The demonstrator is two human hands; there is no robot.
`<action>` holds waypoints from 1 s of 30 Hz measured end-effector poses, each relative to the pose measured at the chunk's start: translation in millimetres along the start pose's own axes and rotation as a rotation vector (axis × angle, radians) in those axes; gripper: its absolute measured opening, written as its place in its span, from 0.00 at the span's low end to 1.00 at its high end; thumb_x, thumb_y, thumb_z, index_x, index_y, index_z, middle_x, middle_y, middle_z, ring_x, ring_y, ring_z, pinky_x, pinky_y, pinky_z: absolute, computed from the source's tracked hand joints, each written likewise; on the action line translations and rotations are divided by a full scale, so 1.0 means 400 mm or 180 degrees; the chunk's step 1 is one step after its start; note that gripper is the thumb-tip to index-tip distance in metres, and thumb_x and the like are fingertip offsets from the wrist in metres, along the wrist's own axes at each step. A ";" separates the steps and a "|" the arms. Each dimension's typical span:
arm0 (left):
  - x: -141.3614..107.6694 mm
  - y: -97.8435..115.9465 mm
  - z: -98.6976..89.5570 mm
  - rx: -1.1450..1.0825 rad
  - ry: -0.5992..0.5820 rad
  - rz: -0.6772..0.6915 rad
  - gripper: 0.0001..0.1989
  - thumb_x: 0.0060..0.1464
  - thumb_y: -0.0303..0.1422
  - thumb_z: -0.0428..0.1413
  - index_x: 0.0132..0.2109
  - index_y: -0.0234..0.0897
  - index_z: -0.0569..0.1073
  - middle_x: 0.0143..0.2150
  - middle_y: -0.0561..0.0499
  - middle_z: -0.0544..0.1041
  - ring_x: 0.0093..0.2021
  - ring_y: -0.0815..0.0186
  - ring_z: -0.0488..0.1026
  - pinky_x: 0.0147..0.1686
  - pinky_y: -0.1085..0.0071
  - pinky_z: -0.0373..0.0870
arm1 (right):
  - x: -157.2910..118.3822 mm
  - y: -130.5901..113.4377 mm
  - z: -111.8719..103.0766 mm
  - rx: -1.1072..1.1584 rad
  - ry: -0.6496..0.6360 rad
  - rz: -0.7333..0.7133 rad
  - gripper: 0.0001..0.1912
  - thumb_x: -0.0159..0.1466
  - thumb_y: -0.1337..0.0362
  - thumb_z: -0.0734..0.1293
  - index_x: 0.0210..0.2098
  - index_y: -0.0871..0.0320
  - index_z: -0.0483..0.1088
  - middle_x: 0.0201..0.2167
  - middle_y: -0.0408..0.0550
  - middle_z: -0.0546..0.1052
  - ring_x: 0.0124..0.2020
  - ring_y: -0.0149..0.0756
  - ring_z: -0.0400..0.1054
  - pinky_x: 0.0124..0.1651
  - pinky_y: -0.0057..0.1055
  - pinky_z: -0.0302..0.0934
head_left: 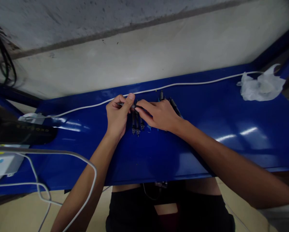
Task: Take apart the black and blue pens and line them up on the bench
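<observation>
Near the middle of the blue table (139, 161), my left hand (117, 116) is closed around a slim dark pen (133, 106), its pointed end showing at the left. The fingertips of my right hand (157, 112) pinch the pen's other end. Below and between the hands lie several dark pen barrels (137, 127) with clear tips, side by side. Small bright blue bits (149, 129) sit just right of them. Beyond my right hand, more black pens (175, 107) are partly hidden by it.
A white cable (188, 83) runs along the table's back edge to a crumpled white plastic bag (261, 85) at the right. At left are a black box (23, 129), a white power adapter (6, 164) and looping grey cables (86, 158). A pale wall (144, 61) stands behind.
</observation>
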State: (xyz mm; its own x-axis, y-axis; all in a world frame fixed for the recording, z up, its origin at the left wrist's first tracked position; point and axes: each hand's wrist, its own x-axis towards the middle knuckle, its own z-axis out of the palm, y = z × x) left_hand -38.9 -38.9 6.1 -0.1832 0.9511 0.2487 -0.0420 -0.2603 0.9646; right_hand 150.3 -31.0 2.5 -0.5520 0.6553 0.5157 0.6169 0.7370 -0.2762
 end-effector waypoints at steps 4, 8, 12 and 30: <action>-0.003 0.020 0.005 -0.0433 -0.0324 -0.0216 0.20 0.58 0.52 0.75 0.39 0.42 0.81 0.38 0.51 0.82 0.37 0.67 0.77 0.41 0.69 0.78 | 0.004 0.003 -0.010 0.0005 -0.0114 0.0165 0.23 0.84 0.52 0.54 0.57 0.58 0.75 0.35 0.48 0.84 0.31 0.36 0.72 0.34 0.35 0.46; -0.007 0.037 0.010 -0.0605 -0.0517 -0.0235 0.21 0.53 0.41 0.79 0.52 0.45 0.84 0.53 0.48 0.87 0.51 0.61 0.84 0.54 0.65 0.82 | 0.009 0.002 -0.021 -0.0016 -0.0254 0.0456 0.22 0.84 0.54 0.53 0.62 0.59 0.70 0.39 0.50 0.85 0.31 0.37 0.73 0.34 0.35 0.47; -0.001 0.026 0.004 -0.0563 -0.0264 -0.0172 0.15 0.55 0.40 0.78 0.46 0.43 0.85 0.42 0.50 0.86 0.42 0.66 0.83 0.48 0.69 0.81 | 0.011 0.001 -0.022 0.0058 -0.0324 0.0441 0.23 0.84 0.52 0.52 0.61 0.58 0.70 0.39 0.51 0.85 0.32 0.38 0.73 0.33 0.36 0.47; 0.049 0.012 -0.088 -0.0633 0.0709 -0.0118 0.18 0.61 0.53 0.72 0.45 0.47 0.83 0.52 0.50 0.85 0.50 0.65 0.82 0.45 0.72 0.77 | 0.008 0.011 -0.015 -0.0041 -0.0256 0.0394 0.26 0.85 0.51 0.51 0.53 0.56 0.77 0.32 0.45 0.82 0.26 0.33 0.63 0.32 0.35 0.43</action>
State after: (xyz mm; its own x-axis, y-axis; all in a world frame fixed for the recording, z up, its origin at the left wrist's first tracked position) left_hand -77.4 -27.4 12.6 -0.3878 0.9065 0.1670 -0.2403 -0.2743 0.9311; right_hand 154.6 -26.8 7.8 -0.5140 0.7526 0.4116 0.6900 0.6478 -0.3229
